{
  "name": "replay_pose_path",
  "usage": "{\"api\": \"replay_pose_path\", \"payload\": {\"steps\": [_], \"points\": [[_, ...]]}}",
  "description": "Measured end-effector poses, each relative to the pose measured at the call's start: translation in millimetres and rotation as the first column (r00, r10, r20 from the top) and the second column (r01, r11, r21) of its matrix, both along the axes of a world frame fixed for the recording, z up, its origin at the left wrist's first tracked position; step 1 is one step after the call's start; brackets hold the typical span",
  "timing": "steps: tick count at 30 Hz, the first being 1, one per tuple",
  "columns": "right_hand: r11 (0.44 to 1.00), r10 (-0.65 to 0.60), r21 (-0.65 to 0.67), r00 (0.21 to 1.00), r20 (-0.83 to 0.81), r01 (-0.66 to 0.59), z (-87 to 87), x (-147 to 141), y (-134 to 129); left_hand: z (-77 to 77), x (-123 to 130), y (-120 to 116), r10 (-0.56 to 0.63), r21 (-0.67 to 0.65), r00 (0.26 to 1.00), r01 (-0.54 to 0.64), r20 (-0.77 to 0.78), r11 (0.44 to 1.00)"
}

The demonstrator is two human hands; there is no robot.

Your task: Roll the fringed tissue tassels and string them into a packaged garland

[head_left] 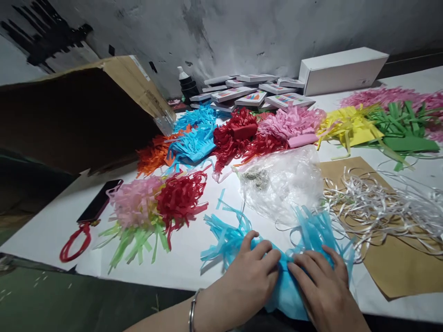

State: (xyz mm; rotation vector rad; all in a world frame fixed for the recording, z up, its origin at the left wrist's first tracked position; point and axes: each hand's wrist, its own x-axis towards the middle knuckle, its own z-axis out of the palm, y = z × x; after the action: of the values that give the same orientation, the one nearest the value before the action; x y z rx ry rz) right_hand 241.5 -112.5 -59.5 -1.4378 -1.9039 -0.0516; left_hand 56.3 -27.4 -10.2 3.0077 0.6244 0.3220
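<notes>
Risks, largest first:
- Blue tissue [289, 295], fringed at its far end: lying under your two hands at the near side. Thin strips could be tearing or creasing if your hands are pulling unevenly.
- Tangled white ribbon [387, 207], right: lying close against the right fringe; loops could be snagging strips if you are dragging the tissue that way.
- Clear plastic bag [287, 184], just beyond: sitting loose, and could be catching on strips pushed far.

Fingers: your left hand [242, 281] and right hand [325, 286] are bending their fingers over the tissue and pressing on it. Thumbs are hiding, so whether either is truly pinching is hard to tell.

Edges and room, largest first:
- White table [44, 235]: its near edge is running right by your wrists, with the tissue reaching it; a drawn-back piece could be slipping over.
- Cardboard box [131, 83], far left: walling off that side.
- Red fringe [182, 198], left: leaving you a bare strip of table between it and the blue.
- Phone [98, 203], farther left: lying well apart.
</notes>
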Motion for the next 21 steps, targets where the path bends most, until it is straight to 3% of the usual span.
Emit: {"api": "replay_pose_path", "payload": {"steps": [4, 8, 12, 14, 17, 20, 21], "points": [[1.000, 0.002, 0.011, 1.000, -0.004, -0.002, 2.5, -5, 7, 1.9, 7, 11, 0.006, -0.025, 0.999, -0.006, -0.032, 1.000], [0.997, 0.014, 0.073, 1.000, -0.009, -0.013, 6.1, -7, 14, 11.5, 5, 11, 0.015, -0.054, 0.992, -0.008, 0.123, 0.998], [0.989, -0.037, 0.135, 0.992, -0.120, 0.053, 16.5, -1, 18, 8.7, 2, -8, -0.133, -0.113, 0.985, 0.145, 0.106, 0.983], [0.987, -0.058, 0.140, 0.987, -0.149, 0.079, 25.5, 10, 19, -2.3, 1, -13, -0.047, -0.157, 0.995, 0.060, 0.085, 0.986], [0.976, -0.114, 0.175, 0.990, -0.082, 0.127, 37.3, 36, 20, -18.5, -6, -6, 0.214, -0.186, 0.975, -0.200, 0.055, 0.962], [0.917, -0.237, 0.325, 0.971, -0.015, 0.229, 41.7, 67, 21, -16.3, -20, 7, 0.366, -0.186, 0.929, -0.351, 0.054, 0.918], [0.903, -0.233, 0.379, 0.972, 0.039, 0.201, 42.0, 75, 22, -10.6, -25, 10, 0.379, -0.214, 0.922, -0.355, 0.081, 0.910]]}}
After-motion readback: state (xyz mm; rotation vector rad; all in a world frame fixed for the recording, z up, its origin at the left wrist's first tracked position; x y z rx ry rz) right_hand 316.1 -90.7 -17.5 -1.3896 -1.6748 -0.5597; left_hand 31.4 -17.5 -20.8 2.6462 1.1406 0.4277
